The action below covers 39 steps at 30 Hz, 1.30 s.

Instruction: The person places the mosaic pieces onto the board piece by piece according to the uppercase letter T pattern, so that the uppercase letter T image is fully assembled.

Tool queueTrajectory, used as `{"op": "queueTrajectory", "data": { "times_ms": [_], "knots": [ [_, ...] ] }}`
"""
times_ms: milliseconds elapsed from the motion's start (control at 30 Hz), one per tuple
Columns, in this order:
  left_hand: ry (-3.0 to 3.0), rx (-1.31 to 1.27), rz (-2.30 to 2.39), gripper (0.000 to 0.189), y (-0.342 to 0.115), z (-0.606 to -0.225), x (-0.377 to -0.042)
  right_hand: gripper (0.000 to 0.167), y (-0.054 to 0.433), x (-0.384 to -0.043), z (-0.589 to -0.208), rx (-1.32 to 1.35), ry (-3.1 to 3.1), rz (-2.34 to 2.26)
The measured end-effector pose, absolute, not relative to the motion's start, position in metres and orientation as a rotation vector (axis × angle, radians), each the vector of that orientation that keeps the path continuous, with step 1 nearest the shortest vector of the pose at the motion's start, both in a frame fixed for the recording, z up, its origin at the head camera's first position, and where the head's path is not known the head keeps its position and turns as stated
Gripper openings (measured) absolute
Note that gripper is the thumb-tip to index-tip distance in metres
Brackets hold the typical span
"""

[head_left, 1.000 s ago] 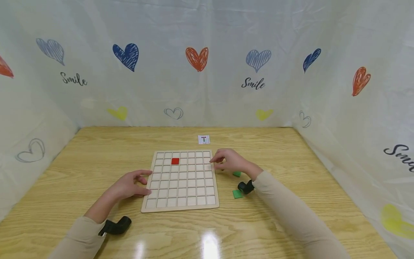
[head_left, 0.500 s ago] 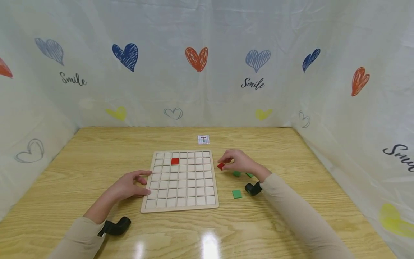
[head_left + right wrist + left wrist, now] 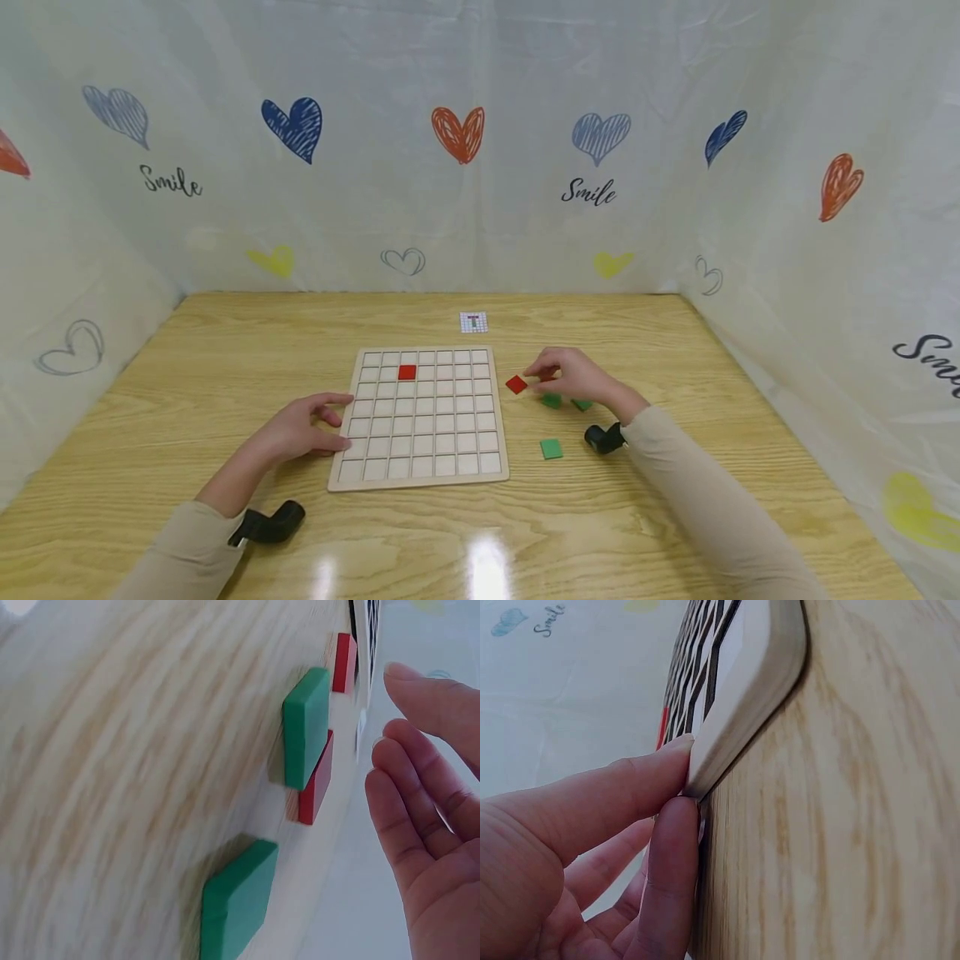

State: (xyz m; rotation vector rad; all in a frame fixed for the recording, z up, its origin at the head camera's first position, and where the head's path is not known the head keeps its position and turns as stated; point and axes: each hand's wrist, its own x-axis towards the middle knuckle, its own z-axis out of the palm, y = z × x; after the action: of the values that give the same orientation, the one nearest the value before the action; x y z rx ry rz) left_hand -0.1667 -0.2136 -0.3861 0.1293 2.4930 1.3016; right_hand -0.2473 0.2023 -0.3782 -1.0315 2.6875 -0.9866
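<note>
A pale wooden grid board (image 3: 417,485) lies on the table, with one red tile (image 3: 407,372) in an upper cell. My left hand (image 3: 296,427) rests its thumb and fingertips against the board's left edge. To the right of the board, my right hand (image 3: 573,372) hovers with thumb and fingers apart, holding nothing. A loose red tile (image 3: 516,384) lies just left of its fingertips. Another red tile (image 3: 316,781) lies near those fingers, partly behind a green tile (image 3: 304,729) in the right wrist view.
A second green tile (image 3: 582,405) lies under the right wrist, and another green tile (image 3: 551,449) lies nearer the front. Behind the board is a small printed card (image 3: 473,322) showing a T pattern. A heart-printed curtain (image 3: 510,225) borders the wooden table (image 3: 262,350).
My right hand has moved right, away from the board. The red tile seen in its fingers half a second ago now lies released on the table. The left hand stays put.
</note>
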Motion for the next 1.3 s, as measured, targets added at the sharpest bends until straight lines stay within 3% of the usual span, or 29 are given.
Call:
{"op": "queueTrajectory", "data": {
  "times_ms": [1300],
  "knots": [
    [2.505, 0.126, 1.302, 0.071, -0.214, -0.387, -0.167, 0.020, 0.227, -0.262, -0.382, -0.939, 2.638, -0.864]
  ]
}}
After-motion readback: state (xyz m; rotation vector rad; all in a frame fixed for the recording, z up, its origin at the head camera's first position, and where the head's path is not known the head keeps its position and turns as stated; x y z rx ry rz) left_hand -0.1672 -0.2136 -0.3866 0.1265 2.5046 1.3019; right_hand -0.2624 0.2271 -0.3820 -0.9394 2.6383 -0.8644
